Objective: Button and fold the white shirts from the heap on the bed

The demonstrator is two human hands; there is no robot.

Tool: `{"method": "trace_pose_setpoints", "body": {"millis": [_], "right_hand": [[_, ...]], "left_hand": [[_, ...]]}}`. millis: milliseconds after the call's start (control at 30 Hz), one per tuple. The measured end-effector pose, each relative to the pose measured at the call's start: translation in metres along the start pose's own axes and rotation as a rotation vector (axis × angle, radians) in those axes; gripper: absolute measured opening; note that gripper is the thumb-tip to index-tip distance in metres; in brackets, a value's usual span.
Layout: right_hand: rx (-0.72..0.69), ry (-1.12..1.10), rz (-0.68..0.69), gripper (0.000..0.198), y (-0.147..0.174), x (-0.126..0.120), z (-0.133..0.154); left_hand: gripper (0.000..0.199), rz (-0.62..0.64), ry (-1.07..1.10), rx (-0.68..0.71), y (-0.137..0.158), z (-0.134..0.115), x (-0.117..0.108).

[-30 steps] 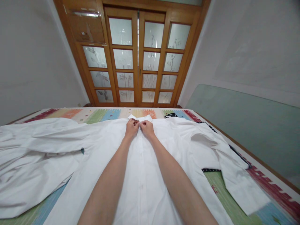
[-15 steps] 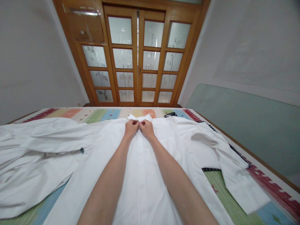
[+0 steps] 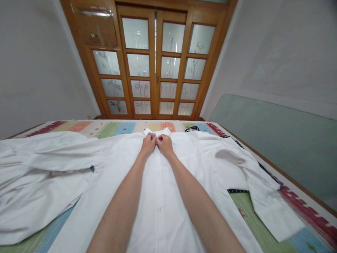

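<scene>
Pinching one white shirt (image 3: pixel 157 196) below its one collar (image 3: pixel 166 131) — two hands (image 3: pixel 149 143) (image 3: pixel 165 144), fingers (image 3: pixel 159 139) drawn together.

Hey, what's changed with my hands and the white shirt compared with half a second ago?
Very little: your left hand has shifted slightly toward the right, and its fingers have changed their pose a touch. I can't see anything newly taken hold of or let go.

Your right hand stays about where it was, both hands still at the front of the shirt just below the collar. The sleeves lie as before.
</scene>
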State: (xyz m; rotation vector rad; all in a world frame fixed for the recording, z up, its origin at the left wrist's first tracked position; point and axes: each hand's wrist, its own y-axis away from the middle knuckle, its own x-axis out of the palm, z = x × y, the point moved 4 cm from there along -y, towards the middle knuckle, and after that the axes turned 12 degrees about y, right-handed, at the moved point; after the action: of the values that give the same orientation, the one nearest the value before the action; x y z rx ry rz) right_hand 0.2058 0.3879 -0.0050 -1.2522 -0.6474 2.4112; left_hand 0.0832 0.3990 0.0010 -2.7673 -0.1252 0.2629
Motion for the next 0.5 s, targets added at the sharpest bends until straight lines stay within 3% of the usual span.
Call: {"method": "trace_pose_setpoints", "body": {"millis": [233,400,500], "right_hand": [[0.136,-0.178,0.008,0.013,-0.003,0.003,-0.010],[0.195,-0.209,0.040,0.014,-0.003,0.004,-0.012],[0.216,-0.141,0.002,0.010,-0.002,0.000,-0.012]], "left_hand": [[0.012,0.024,-0.059,0.058,-0.001,0.004,0.004],[0.008,-0.007,-0.293,0.195,0.006,0.001,0.003],[0.006,-0.041,-0.393,0.162,0.007,0.002,-0.001]]}}
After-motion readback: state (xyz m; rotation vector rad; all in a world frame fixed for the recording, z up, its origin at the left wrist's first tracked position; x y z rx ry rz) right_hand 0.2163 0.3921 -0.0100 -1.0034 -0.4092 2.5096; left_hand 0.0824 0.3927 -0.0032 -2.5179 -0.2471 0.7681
